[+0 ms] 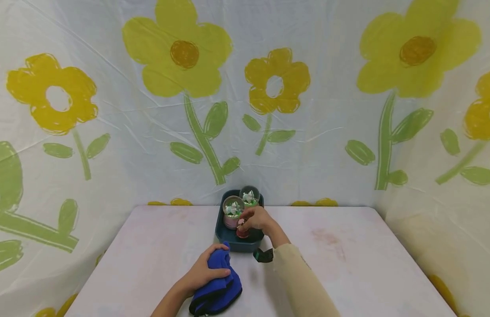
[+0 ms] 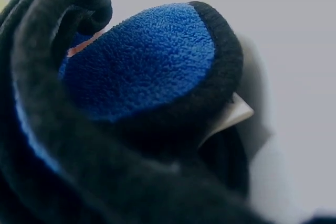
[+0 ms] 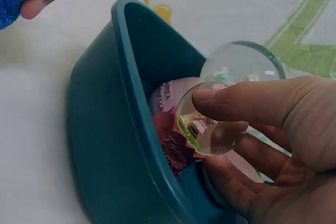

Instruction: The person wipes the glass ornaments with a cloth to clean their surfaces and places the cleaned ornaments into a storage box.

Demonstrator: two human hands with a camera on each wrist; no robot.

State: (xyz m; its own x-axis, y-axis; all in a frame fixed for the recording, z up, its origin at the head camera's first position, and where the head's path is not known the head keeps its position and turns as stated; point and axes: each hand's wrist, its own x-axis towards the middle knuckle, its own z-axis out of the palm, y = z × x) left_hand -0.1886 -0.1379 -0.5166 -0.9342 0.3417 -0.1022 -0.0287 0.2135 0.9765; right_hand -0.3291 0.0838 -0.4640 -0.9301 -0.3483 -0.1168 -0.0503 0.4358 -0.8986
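Note:
My left hand grips a blue cloth with dark edging, just in front of a teal bin. In the left wrist view the bunched cloth fills much of the picture. Inside the bin, my right hand holds a small snow globe by its glass ball, thumb on one side and fingers on the other. Its red base carries raised lettering. Two larger snow globes stand behind it in the bin: one with a pink base, the other at the back right corner.
The bin stands near the far edge of a pale table. A dark band shows at the right wrist, beside the bin's front corner. A white curtain with yellow flowers hangs behind and at the sides.

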